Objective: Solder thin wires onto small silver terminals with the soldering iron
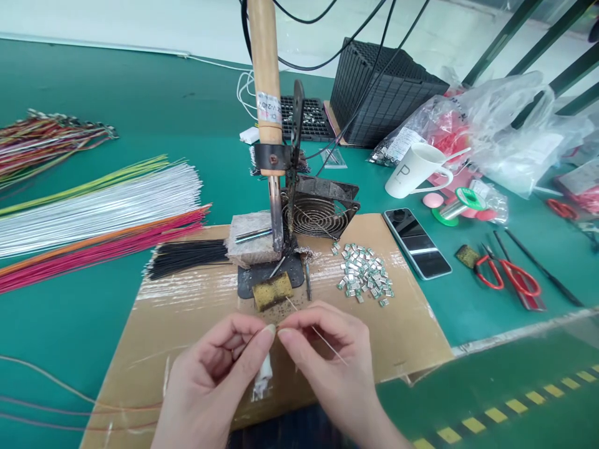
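My left hand [219, 368] and my right hand [327, 355] meet fingertip to fingertip over a cardboard sheet [187, 312] near the table's front edge. Both pinch something very small between thumb and forefinger. A thin pale wire [327, 343] runs through my right fingers, and a small white piece [264, 374] hangs below my left fingers. Just beyond my hands stand a yellow sponge [272, 290] and an upright soldering iron [269, 125] clamped in a dark stand. A heap of small metal parts [365, 274] lies to the right on the cardboard.
Bundles of black [187, 257], pink, white and green wires [93, 212] lie at left. A small fan [318, 212] sits behind the iron. To the right are a phone [416, 242], a white mug [414, 169], red scissors [508, 274], solder spool, plastic bags and black trays [384, 93].
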`<state>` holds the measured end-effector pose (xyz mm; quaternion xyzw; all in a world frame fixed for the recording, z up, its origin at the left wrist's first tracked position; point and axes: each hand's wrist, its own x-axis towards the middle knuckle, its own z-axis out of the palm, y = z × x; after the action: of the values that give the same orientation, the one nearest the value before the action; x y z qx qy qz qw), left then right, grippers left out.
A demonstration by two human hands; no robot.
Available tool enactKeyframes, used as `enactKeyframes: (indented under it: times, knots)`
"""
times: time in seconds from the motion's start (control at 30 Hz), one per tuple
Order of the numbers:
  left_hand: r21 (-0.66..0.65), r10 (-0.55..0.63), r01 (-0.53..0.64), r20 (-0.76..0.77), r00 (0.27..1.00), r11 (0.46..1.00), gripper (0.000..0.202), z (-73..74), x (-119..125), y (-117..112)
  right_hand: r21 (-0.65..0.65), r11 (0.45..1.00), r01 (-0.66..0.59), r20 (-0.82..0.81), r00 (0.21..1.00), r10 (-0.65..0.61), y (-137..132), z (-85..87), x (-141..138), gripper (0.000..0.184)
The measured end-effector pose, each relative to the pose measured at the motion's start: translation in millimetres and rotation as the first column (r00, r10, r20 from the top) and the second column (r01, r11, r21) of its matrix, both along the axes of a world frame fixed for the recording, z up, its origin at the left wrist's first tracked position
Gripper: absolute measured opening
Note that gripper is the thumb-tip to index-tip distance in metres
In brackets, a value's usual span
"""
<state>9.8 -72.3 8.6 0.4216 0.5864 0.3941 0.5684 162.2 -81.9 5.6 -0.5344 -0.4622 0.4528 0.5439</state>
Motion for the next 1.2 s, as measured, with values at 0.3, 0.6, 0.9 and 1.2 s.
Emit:
enactKeyframes:
  times: [0.3,0.6,0.9,1.2]
  knots:
    - [-0.057,-0.010,0.012,0.027,1.000,0.998,0.028,-0.7,-1.2,-0.3,0.141,0.986,0.086,0.107,0.989,-0.102,-1.7,-4.9,8.5,0.016]
    - [-0.050,-0.098,0.101,0.055,0.994,0.994,0.026,-1.8,-2.2,-0.3,0.427,0.900,-0.082,0.278,0.959,-0.045,-1.3,5.3,9.4,0.029]
    - [-0.055,-0.081,0.082,0.023,0.996,0.995,0.028,-1.3,-2.8,-1.3,0.324,0.945,-0.033,0.217,0.975,-0.040,0.8,2.6,8.7,0.024]
    - [-0.040,-0.078,0.078,0.008,0.997,0.996,0.025,-1.0,-2.8,-0.7,0.090,0.996,0.014,0.034,0.999,-0.017,1.2,2.2,1.3,0.011]
